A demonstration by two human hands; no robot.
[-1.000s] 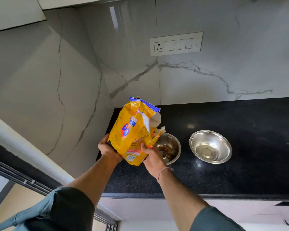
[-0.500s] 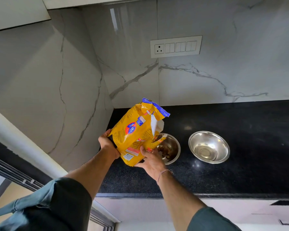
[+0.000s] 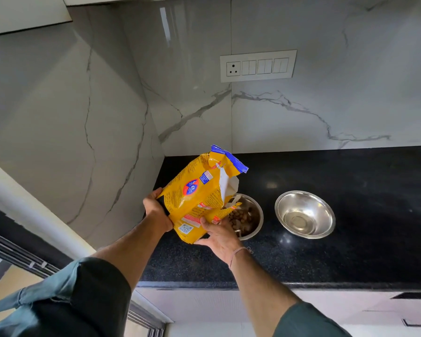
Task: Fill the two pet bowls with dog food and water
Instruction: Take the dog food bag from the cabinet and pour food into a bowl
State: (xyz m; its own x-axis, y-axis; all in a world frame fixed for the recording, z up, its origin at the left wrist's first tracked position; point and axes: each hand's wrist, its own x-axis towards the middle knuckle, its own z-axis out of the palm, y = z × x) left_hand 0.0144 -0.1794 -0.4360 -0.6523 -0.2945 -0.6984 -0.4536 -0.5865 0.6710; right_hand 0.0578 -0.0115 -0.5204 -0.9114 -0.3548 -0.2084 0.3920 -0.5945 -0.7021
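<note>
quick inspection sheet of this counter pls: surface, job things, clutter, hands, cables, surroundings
surface: black speckled countertop, both bowls standing on it
job's things: yellow food bag tilted, torn mouth over the left bowl, which holds brown kibble; right bowl has no kibble, water cannot be told
clutter: nothing seen
hands: left hand grips the bag's bottom end; right hand holds the bag from beneath, beside the left bowl
cables: nothing seen
surroundings: marble wall with a switch panel and socket
</note>
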